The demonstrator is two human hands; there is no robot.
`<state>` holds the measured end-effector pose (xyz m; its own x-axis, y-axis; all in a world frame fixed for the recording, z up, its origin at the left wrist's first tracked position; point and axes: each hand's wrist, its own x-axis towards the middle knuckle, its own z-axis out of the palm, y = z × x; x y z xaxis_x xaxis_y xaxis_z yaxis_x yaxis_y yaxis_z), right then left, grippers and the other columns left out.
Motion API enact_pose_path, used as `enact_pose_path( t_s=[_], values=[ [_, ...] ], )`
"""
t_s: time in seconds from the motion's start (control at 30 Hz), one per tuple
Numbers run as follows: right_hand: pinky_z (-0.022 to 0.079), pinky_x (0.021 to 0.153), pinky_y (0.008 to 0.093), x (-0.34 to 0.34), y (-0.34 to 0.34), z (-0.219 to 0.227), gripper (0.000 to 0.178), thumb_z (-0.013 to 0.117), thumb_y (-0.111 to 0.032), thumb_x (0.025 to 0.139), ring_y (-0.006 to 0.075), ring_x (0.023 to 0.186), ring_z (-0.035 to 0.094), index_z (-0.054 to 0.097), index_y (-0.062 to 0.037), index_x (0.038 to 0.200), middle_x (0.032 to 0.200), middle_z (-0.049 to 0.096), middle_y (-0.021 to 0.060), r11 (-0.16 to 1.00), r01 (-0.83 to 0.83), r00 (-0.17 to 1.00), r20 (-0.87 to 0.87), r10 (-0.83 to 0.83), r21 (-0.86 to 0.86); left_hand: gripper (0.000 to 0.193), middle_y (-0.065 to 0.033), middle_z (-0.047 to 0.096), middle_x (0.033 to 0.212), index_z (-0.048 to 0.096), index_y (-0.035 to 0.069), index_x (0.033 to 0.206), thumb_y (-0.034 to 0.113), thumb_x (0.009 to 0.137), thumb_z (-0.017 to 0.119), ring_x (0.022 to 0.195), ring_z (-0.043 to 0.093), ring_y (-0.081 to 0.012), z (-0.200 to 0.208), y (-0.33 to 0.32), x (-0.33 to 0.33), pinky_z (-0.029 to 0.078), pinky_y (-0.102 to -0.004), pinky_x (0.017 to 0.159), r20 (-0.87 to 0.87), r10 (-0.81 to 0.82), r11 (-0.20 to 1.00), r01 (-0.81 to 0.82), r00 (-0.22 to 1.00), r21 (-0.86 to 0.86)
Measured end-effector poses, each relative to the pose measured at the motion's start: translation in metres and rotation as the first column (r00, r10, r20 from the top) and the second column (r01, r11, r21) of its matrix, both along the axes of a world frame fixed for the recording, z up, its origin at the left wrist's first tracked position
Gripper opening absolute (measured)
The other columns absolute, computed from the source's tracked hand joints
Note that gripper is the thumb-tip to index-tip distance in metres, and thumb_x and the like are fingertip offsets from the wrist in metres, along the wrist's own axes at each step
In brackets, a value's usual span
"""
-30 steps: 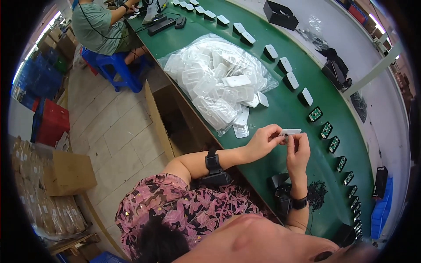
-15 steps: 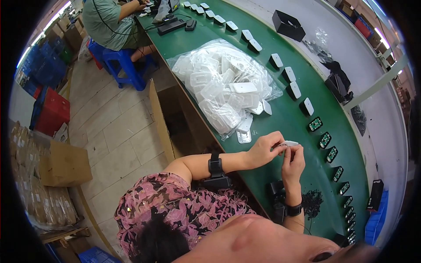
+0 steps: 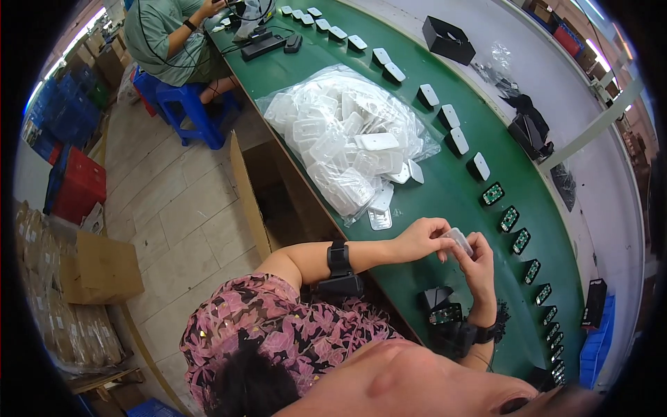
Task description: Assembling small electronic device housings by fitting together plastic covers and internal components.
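Note:
My left hand [image 3: 422, 240] and my right hand [image 3: 479, 267] meet above the green table, both closed on a small white plastic cover [image 3: 459, 240]. The cover is tilted between thumbs and fingers. Beyond my left hand lies a large clear bag [image 3: 347, 139] heaped with white covers, a few of them loose at its edge [image 3: 380, 218]. Near my right wrist sits a black housing with a green circuit board [image 3: 445, 314]. A pile of small black parts [image 3: 501, 320] is partly hidden behind that wrist.
A curved row of open black housings with circuit boards [image 3: 521, 241] runs along the right, continuing into white-covered units [image 3: 457, 141] toward the far end. An open cardboard box [image 3: 251, 201] stands beside the table. Another person [image 3: 163, 42] sits on a blue stool [image 3: 191, 115].
The cover has turned in my hands and now shows more of its flat face. My right hand has shifted slightly right and turned. The housing near my right wrist shows more clearly.

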<state>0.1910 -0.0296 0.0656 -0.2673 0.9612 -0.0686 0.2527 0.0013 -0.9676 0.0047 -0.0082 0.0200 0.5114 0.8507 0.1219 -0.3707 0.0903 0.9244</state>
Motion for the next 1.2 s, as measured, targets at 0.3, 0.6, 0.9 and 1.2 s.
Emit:
enact_pose_path(
  t_s=[0.3,0.6,0.9,1.2],
  values=[
    [0.032,0.040,0.0207,-0.001,0.003,-0.019,0.019,0.066,-0.012,0.089,0.0057,0.053,0.048,0.049,-0.0059,0.086,0.070,0.053,0.0002,0.971,0.239,0.969,0.070,-0.237,-0.024,0.015,-0.0112,0.065,0.081,0.055,-0.003,0.107,0.007,0.096,0.050,0.065,0.067,-0.0182,-0.015,0.040,0.003,0.055,-0.0279,0.060,-0.037,0.018,0.997,-0.021,0.999,-0.069],
    [0.049,0.066,0.0388,0.065,0.114,-0.025,0.040,0.064,-0.046,0.087,0.0281,0.084,0.060,0.059,-0.0066,0.095,0.090,0.058,0.0086,0.611,0.292,0.519,0.415,-0.747,0.736,0.026,-0.0102,0.061,0.085,0.064,0.003,0.101,0.025,0.086,0.066,0.078,0.062,-0.0294,-0.021,0.059,-0.006,0.051,-0.0364,0.064,-0.546,0.477,0.741,0.018,0.689,0.671],
    [0.053,0.076,0.0441,0.055,0.186,-0.018,0.066,0.049,-0.065,0.087,0.0362,0.088,0.067,0.063,-0.0033,0.104,0.093,0.069,0.0186,0.940,0.173,0.221,0.918,-0.329,0.295,0.077,-0.0117,0.050,0.100,0.048,0.001,0.129,0.041,0.070,0.077,0.093,0.049,-0.0264,0.004,0.010,0.010,0.045,-0.0330,0.075,-0.660,0.671,0.548,0.372,0.339,0.749],
    [0.048,0.081,0.0315,0.065,0.075,-0.026,0.047,0.072,-0.017,0.078,0.0212,0.090,0.058,0.054,-0.0063,0.120,0.100,0.058,0.0098,0.884,0.304,0.919,0.136,-0.371,0.356,0.064,-0.0162,0.053,0.114,0.046,0.001,0.130,0.003,0.071,0.072,0.105,0.050,-0.0348,-0.005,0.013,-0.004,0.043,-0.0419,0.093,-0.557,0.519,0.567,0.227,0.648,0.792]
  ],
)
